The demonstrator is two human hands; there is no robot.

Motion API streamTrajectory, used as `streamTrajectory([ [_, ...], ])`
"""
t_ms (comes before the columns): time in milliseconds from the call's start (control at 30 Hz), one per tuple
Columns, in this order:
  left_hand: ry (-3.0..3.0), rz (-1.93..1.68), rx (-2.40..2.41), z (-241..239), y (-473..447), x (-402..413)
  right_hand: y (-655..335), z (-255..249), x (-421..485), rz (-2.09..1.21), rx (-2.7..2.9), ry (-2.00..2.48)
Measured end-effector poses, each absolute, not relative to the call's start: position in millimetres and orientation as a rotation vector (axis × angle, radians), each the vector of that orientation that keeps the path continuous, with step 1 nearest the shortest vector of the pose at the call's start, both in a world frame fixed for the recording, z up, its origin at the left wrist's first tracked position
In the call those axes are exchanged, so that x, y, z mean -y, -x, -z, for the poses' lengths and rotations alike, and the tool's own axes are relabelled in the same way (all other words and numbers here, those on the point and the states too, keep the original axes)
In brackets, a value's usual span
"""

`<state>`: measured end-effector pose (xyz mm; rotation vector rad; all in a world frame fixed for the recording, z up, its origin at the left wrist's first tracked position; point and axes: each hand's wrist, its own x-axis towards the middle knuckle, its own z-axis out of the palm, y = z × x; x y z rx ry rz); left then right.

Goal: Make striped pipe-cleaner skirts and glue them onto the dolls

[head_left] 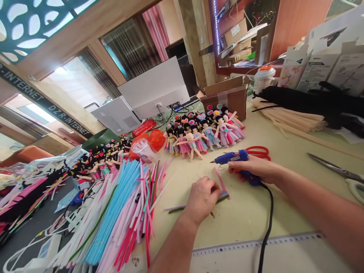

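In my right hand (253, 168) is a blue hot glue gun (233, 156), its nozzle pointing left above the table and its black cord trailing toward me. My left hand (202, 195) is closed, with fingertips pinching pipe cleaners close to the tabletop. Of these, a pink pipe cleaner (219, 178) sticks up and away from the fingers, while a dark green pipe cleaner (176, 210) and a pale lilac one stretch out to the left under the hand. The exact grip is partly hidden by my fingers. Beyond the hands lies a plain beige doll figure (192, 146).
Finished-looking dolls (204, 129) crowd before a cardboard box (227, 94). Bundled pipe cleaners (113, 216) cover the left side, near a clear plastic cup (143, 149). Red-handled scissors (258, 152) lie behind the glue gun; metal scissors (335, 167) rest right. A ruler (256, 242) spans the front.
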<state>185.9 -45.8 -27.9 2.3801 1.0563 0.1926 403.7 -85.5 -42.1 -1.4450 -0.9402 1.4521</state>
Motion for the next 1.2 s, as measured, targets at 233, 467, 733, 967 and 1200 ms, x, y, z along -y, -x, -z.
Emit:
streamTrajectory([
  [233, -2.286, -0.269, -1.024, 28.9, -182.8, 41.7, -404.0, 43.6, 83.2, -1.446, 0.975, 1.369],
  [467, -2.216, -0.329, -1.08, 27.1, -180.8, 32.2, -404.1, 37.6, 83.7, -1.469, 0.919, 1.373],
  [733, -2.169, -0.291, -1.142, 26.7, -177.1, 26.8, -404.8, 40.6, 80.2, -1.493, 0.897, 1.35],
  [967, -2.284, -0.219, -1.05, 25.3, -178.1, 25.9, -400.2, 35.6, 78.9, -1.495, 0.887, 1.32],
  [1200, -2.339, -0.156, -1.034, 34.0, -178.4, 4.6, -407.9, 32.4, 70.8, -1.556, 0.897, 1.279],
])
